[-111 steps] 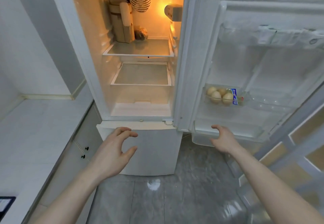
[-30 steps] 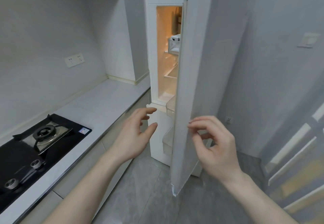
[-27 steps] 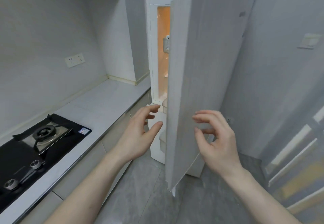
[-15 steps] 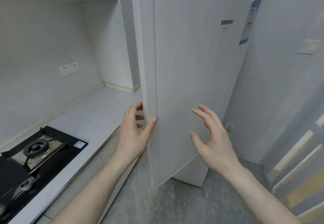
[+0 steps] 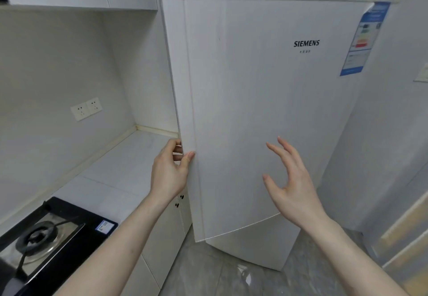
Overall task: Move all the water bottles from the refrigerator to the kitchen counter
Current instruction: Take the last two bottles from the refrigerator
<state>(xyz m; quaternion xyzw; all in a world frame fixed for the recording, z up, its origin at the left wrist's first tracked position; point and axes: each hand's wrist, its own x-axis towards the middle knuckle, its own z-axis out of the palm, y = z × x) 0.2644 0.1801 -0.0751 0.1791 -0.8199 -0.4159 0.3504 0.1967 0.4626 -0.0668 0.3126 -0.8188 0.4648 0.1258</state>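
The refrigerator (image 5: 266, 110) was seen upright, its long axis vertical, standing at the far end of the kitchen counter (image 5: 120, 170) with its white door (image 5: 254, 145) facing the camera and slightly to the right; the SIEMENS lettering (image 5: 306, 43) was read on the upper right of the door, and a blue energy label (image 5: 363, 40) was noted at the top right corner. The door was found nearly shut, its lower edge standing a little proud of the lower compartment (image 5: 250, 247). The left hand (image 5: 170, 173) was held at the door's left edge, the thumb laid on the front face and the fingers curled round behind the edge, so the door was gripped. The right hand (image 5: 291, 184) was held before the lower middle of the door with fingers spread and loosely bent, nothing in it; contact with the door could not be told. No water bottles could be seen, the interior being hidden. The counter ran along the left wall, a black gas hob (image 5: 44, 237) set into its near end and a double wall socket (image 5: 86, 108) fixed on the backsplash above it. Cabinet doors with small dark knobs (image 5: 179, 200) were noted beneath the counter, beside the refrigerator, and a grey tiled floor (image 5: 220, 272) below
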